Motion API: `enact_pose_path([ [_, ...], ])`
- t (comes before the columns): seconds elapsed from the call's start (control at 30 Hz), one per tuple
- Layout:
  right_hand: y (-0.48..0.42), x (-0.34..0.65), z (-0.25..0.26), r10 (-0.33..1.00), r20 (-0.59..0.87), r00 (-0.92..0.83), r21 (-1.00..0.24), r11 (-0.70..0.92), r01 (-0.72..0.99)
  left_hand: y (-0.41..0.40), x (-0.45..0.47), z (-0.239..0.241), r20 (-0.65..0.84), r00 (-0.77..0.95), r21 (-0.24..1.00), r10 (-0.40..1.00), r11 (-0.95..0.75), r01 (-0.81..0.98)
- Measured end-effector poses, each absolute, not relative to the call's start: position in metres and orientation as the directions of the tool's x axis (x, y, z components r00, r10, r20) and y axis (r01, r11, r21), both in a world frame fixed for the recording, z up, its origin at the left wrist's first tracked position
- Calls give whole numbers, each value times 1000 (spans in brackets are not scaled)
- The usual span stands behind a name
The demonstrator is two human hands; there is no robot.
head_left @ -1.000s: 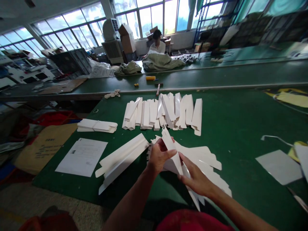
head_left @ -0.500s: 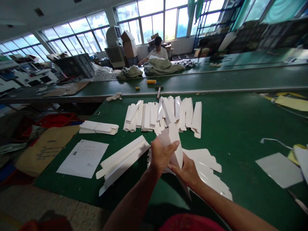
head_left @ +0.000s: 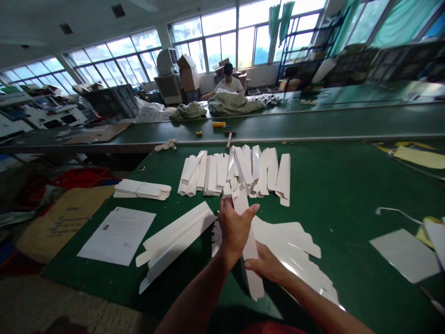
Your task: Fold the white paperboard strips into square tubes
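Both hands hold one long white folded card piece (head_left: 249, 260) upright over the green table (head_left: 333, 185). My left hand (head_left: 235, 226) wraps round its upper part, fingers closed. Lower down, my right hand (head_left: 264, 265) pinches its side. Under the hands lies a fan of flat white card blanks (head_left: 295, 241). Beyond them a row of folded white card pieces (head_left: 236, 170) lies side by side. A longer folded white card (head_left: 175, 239) lies to the left of my hands.
A printed sheet (head_left: 118, 234) and a small stack of white cards (head_left: 142, 189) lie at the table's left. A grey sheet (head_left: 405, 254) lies at the right. Across a second green table (head_left: 313, 123) a person (head_left: 227, 81) works on cloth. Cardboard (head_left: 59, 221) lies on the floor at left.
The card piece has been folded narrower and turned lengthwise. My right hand slid down its side, my left hand stayed on top. The view tilted up slightly.
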State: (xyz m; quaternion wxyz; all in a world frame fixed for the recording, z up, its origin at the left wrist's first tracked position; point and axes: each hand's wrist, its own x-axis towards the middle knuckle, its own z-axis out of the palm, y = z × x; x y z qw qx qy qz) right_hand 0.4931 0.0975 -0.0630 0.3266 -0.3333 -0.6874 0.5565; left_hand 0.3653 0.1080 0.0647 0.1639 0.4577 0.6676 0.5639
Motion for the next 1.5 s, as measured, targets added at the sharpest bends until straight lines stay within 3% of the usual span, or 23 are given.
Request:
enact_pose_path([
  [0.07,108,502,-38,823,199,-532,-950,295,101,109,368,58,325,-576,873,750,-4,488],
  [0.13,114,510,-3,861,371,-348,-888,438,138,108,376,50,335,-587,871,737,-4,492],
  [0.2,116,514,34,825,511,-242,-781,563,270,104,390,41,379,-538,866,753,-84,492],
  [0.27,117,513,62,790,555,-261,-670,611,422,97,408,32,419,-491,867,764,-175,466],
  [0.33,120,512,76,796,543,-267,-618,595,514,89,421,26,411,-479,886,776,-216,411],
  [0.4,124,516,78,839,485,-247,-663,537,521,82,424,26,380,-429,910,819,-246,335],
  [0.57,134,537,71,858,310,-411,-876,425,226,81,398,46,217,-114,976,970,-214,34],
  [0.73,123,534,71,842,321,-434,-907,405,114,83,396,59,214,-290,977,933,-207,53],
  [0.9,103,521,71,917,284,-281,-957,253,-141,70,407,60,164,-345,943,924,-250,-222],
  [1.0,95,515,74,969,164,-186,-977,133,-167,66,408,61,129,-352,922,927,-243,-302],
  [1.1,90,507,75,990,120,-68,-990,114,-85,65,408,62,101,-387,933,916,-223,-284],
  [1.23,80,498,68,965,257,47,-956,246,158,62,404,64,104,-421,965,901,-195,-177],
  [1.33,71,496,63,853,519,55,-810,470,351,60,399,63,149,-392,983,908,-178,-38],
  [1.43,67,498,62,699,714,-43,-632,669,391,59,395,61,182,-371,982,911,-190,15],
  [1.5,68,500,65,711,699,-74,-638,667,385,58,394,59,128,-370,982,920,-169,-81],
])
